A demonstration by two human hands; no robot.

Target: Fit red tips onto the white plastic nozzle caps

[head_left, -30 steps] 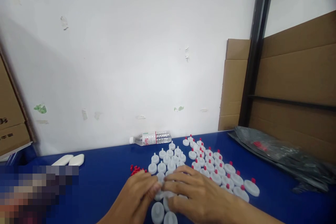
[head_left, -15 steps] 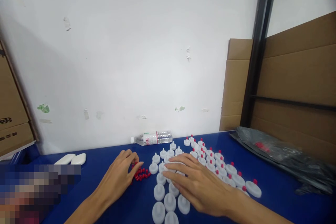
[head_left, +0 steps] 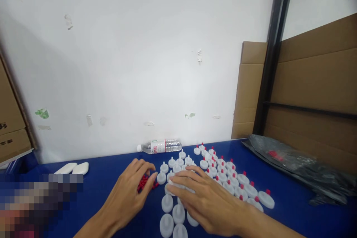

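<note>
My left hand (head_left: 131,187) curves around a small pile of red caps (head_left: 143,183), thumb and fingers apart. It partly hides the pile. Over a group of white plastic nozzle lids (head_left: 166,225) with bare spouts, my right hand (head_left: 202,197) is spread palm down. Its fingertips are at or just above several of them; whether they touch cannot be made out, and its thumb is hidden. On the right stand several more white lids (head_left: 266,200) of the same kind with red caps on their spouts.
A clear water bottle (head_left: 160,147) lies on the blue table (head_left: 97,197) against the wall. Two white oval pieces (head_left: 80,168) lie at the left. A dark plastic bag (head_left: 292,169) and cardboard (head_left: 315,81) are at the right, beside a black post (head_left: 270,63).
My left hand has moved slightly right, and its thumb and fingers have parted over the red caps. My right hand has shifted slightly left over the white lids.
</note>
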